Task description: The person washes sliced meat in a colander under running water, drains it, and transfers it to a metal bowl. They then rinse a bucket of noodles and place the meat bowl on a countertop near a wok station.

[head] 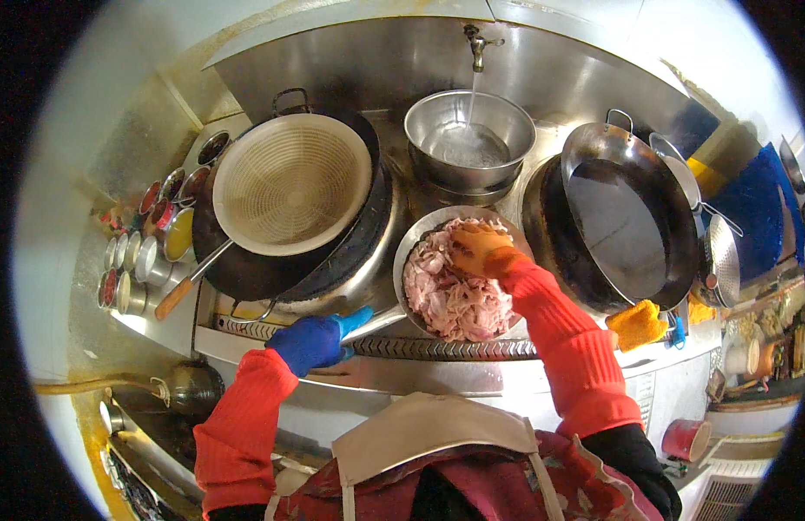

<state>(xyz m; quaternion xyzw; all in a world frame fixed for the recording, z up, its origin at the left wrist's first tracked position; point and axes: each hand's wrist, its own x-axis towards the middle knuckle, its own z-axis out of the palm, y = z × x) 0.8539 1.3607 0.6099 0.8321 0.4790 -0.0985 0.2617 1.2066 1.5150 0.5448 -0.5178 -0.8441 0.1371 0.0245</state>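
My left hand (311,340), in a blue glove, grips the metal handle (376,323) of a round metal pan (408,242). Slices of raw pale-pink meat (451,296) are heaped in this pan. My right hand (480,249), wearing an orange glove, lies on the meat near the pan's far side; its fingertips are partly hidden among the slices. Behind the pan, a steel bowl (419,127) holds water. A stream runs into it from a wall tap (479,52).
To the left, a wide wire strainer (292,185) with a wooden handle rests over a black wok (246,280). A tilted wok (679,273) stands at right beside a yellow cloth (637,325). Several seasoning cups (152,260) line the left side. A grooved drain strip (441,349) runs along the front.
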